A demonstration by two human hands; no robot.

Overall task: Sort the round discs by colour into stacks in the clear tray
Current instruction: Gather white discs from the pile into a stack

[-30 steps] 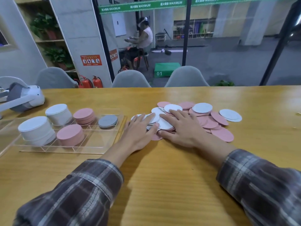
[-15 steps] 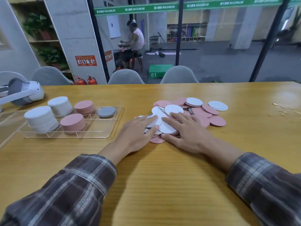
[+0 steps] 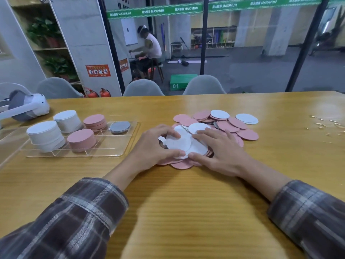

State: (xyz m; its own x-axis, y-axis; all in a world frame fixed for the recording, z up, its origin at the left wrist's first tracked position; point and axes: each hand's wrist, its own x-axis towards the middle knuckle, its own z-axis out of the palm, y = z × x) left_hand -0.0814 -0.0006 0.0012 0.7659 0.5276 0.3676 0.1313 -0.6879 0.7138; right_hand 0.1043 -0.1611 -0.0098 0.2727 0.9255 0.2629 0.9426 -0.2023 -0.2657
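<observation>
The pile (image 3: 224, 126) of pink, white and grey discs lay on the table (image 3: 186, 202) before you, right of the clear tray (image 3: 115, 146). Your left hand (image 3: 151, 148) gripped a white disc (image 3: 178, 143) at the pile's near edge, fingers (image 3: 168, 132) curled over its far rim and thumb at its near rim. Your right hand (image 3: 222, 148) rested flat on the pile, fingers spread, thumb touching that disc. Half a second before, your left hand had lain flat. The tray held two white stacks (image 3: 45, 134), two pink stacks (image 3: 82, 140) and a low grey stack (image 3: 120, 127). A white headset (image 3: 28, 107) sat far left.
</observation>
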